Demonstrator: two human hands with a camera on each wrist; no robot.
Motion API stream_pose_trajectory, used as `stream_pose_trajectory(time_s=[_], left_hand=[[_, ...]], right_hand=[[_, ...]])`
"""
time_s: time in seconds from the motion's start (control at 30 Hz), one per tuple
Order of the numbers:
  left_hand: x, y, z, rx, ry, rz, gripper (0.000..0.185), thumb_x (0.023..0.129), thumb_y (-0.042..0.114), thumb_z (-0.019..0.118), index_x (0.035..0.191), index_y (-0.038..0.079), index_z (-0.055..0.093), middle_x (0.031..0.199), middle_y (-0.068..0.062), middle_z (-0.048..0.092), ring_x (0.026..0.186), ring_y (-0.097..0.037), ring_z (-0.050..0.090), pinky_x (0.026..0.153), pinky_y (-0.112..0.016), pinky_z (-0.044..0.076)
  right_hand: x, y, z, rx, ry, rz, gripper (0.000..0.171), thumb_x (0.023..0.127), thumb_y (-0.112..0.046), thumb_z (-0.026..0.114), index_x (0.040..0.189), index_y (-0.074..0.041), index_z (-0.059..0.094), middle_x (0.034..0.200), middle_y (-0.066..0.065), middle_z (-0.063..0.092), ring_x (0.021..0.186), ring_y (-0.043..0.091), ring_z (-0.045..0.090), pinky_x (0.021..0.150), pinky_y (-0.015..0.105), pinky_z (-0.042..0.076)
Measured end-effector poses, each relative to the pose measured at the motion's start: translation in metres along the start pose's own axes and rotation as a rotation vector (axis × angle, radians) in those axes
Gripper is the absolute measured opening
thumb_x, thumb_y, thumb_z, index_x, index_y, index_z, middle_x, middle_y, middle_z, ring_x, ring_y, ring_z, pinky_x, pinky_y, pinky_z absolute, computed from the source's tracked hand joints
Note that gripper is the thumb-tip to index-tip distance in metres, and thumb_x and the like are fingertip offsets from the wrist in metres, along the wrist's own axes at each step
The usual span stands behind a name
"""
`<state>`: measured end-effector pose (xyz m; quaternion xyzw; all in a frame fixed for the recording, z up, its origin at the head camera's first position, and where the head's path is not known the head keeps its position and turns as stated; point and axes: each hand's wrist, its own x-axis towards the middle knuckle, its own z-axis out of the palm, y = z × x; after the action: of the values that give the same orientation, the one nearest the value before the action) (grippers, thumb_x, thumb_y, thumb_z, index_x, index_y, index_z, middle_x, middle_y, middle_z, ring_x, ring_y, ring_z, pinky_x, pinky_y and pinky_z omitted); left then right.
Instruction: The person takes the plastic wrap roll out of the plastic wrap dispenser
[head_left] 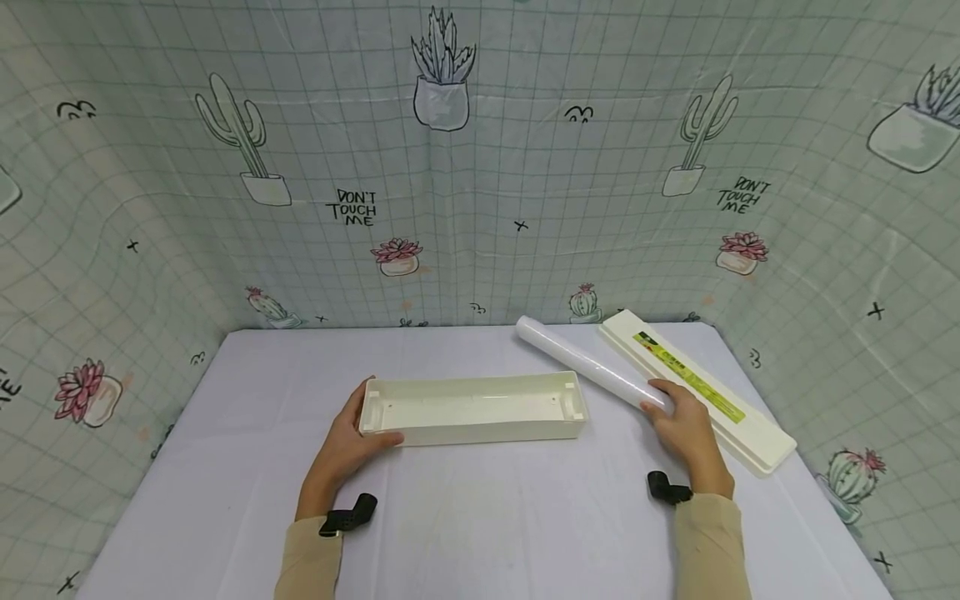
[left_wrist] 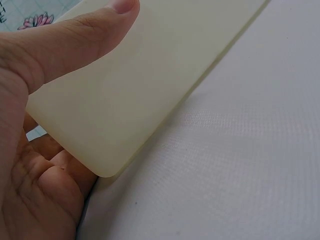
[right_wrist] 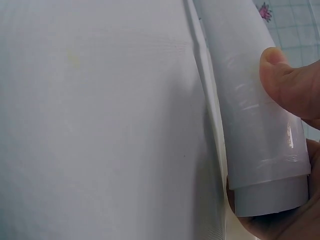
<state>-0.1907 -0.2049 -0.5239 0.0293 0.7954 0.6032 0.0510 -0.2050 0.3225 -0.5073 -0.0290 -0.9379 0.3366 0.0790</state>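
A long cream plastic box (head_left: 472,435), open at the top with nothing inside, lies across the middle of the table. My left hand (head_left: 352,442) grips its left end, thumb on the front wall and fingers behind the end; the left wrist view shows the thumb flat on the box wall (left_wrist: 125,100). My right hand (head_left: 686,421) holds the near end of a roll of clear plastic film (head_left: 577,357). In the right wrist view the thumb lies along the film roll (right_wrist: 260,110), and its white core sticks out below the film.
A long cream lid (head_left: 757,437) with a yellow-green label (head_left: 690,377) lies slanted at the right, beside the roll and right hand. White cloth covers the table (head_left: 480,517). Behind and at both sides hangs a checked curtain (head_left: 480,167) printed with cacti.
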Motion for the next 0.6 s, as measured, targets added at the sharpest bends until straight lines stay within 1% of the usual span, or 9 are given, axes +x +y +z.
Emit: stream_pose_trajectory(time_s=[0.17,0.4,0.6], left_hand=[[0.0006,-0.0010,0.0010,0.008,0.002,-0.006,0.116,0.079,0.022,0.091,0.167,0.021,0.015,0.166,-0.011,0.033,0.148,-0.034,0.036,0.120,-0.057,0.028],[0.0004,-0.0013,0.0014,0.009,0.003,0.010,0.115,0.080,0.022,0.090,0.167,0.019,0.015,0.165,-0.012,0.033,0.147,-0.035,0.038,0.119,-0.057,0.029],[-0.0003,-0.0003,0.0015,0.000,0.007,-0.005,0.115,0.079,0.021,0.091,0.166,0.021,0.016,0.165,-0.010,0.033,0.147,-0.033,0.037,0.119,-0.056,0.029]], right_hand=[[-0.0007,0.0007,-0.0021,-0.002,0.004,0.007,0.046,0.100,-0.020,0.066,0.141,-0.001,0.057,0.146,0.033,0.051,0.138,0.053,0.043,0.114,0.064,0.032],[-0.0017,0.0039,-0.0034,-0.007,0.010,0.004,0.047,0.099,-0.019,0.066,0.142,0.000,0.057,0.147,0.034,0.050,0.138,0.054,0.043,0.113,0.065,0.033],[-0.0016,0.0042,-0.0033,-0.009,-0.001,0.017,0.048,0.099,-0.017,0.066,0.142,0.000,0.056,0.148,0.034,0.049,0.139,0.054,0.042,0.113,0.065,0.033]])
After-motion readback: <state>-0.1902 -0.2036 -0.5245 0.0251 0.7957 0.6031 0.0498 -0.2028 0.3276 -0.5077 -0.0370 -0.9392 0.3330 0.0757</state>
